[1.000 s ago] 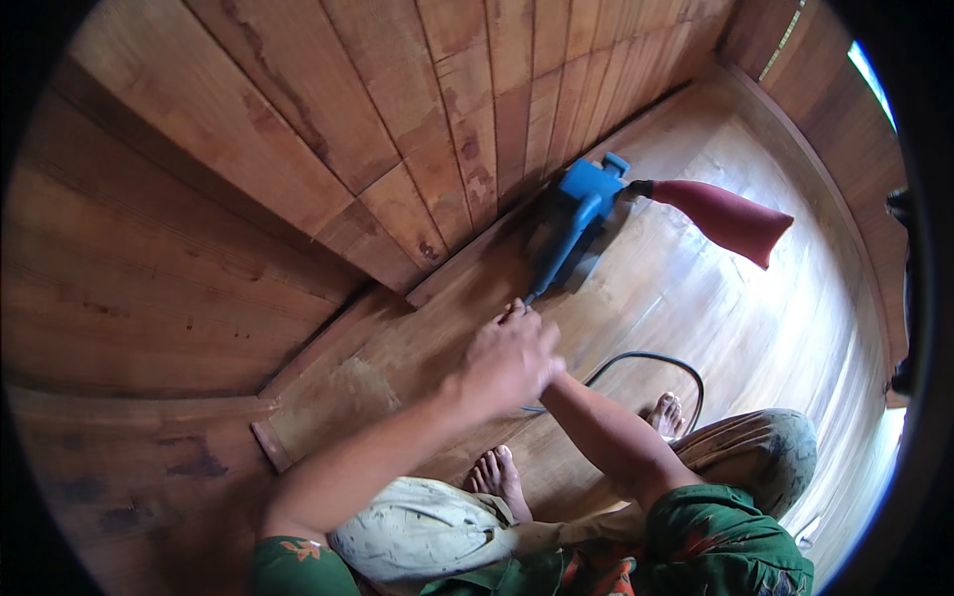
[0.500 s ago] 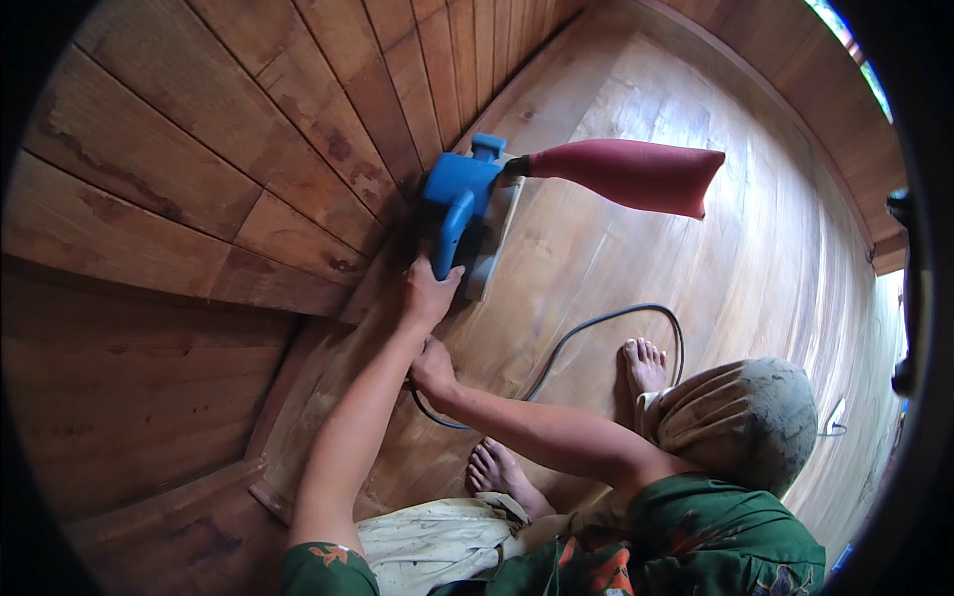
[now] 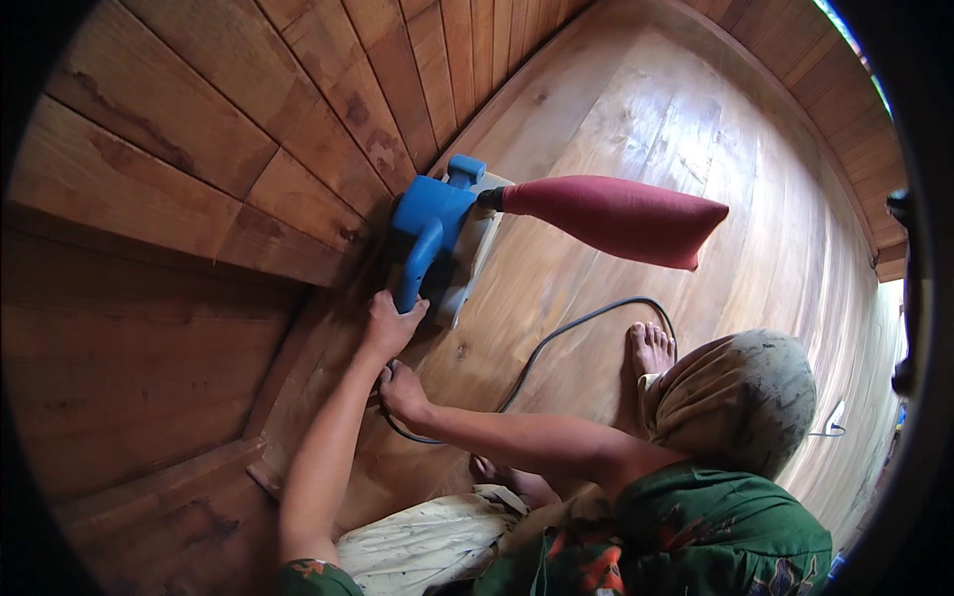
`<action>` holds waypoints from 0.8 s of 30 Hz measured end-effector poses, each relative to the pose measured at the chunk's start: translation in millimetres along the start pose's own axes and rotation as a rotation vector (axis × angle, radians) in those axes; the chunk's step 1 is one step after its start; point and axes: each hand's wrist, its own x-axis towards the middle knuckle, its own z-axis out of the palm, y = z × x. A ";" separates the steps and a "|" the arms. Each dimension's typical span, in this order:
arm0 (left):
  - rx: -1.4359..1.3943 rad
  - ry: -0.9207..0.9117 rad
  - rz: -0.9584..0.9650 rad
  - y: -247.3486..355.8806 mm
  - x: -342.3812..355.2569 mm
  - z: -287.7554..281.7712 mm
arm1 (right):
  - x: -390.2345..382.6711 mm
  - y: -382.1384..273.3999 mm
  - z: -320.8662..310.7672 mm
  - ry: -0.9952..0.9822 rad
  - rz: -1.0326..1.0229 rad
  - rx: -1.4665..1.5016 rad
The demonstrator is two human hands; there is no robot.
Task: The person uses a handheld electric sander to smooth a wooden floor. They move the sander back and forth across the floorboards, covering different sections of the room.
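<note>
A blue belt sander (image 3: 432, 211) rests on the wooden floor (image 3: 586, 377), close against the foot of the plank wall. My left hand (image 3: 391, 326) is wrapped round its rear handle. From the sander's right side a swollen dark-red dust bag (image 3: 616, 221) sticks out over the boards. Just below my left wrist, my right hand (image 3: 404, 393) is closed on the black power cord (image 3: 568, 325), which loops across the floor to the right. The sander's underside is hidden.
Plank wall (image 3: 199, 109) rises along the left, with a lower wooden ledge (image 3: 164, 482) nearer me. My bare foot (image 3: 652, 348) stands beside the cord loop. Far right, a white plug or socket piece (image 3: 836, 417) with a cable lies on the floor.
The sander has come back toward me and slightly left along the wall, its bag swinging nearer too. Both hands moved with it, still holding handle and cord.
</note>
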 end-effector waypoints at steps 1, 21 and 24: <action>-0.021 -0.015 -0.010 -4.0 -5.9 -3.3 | 1.7 7.6 5.5 -0.002 0.016 -0.041; -0.036 -0.032 -0.240 -34.2 -97.8 -62.9 | -77.8 94.8 -11.5 -0.680 -0.125 -0.481; -0.029 -0.042 -0.232 -33.0 -108.3 -74.0 | -93.1 94.7 -34.4 -0.802 -0.230 -0.740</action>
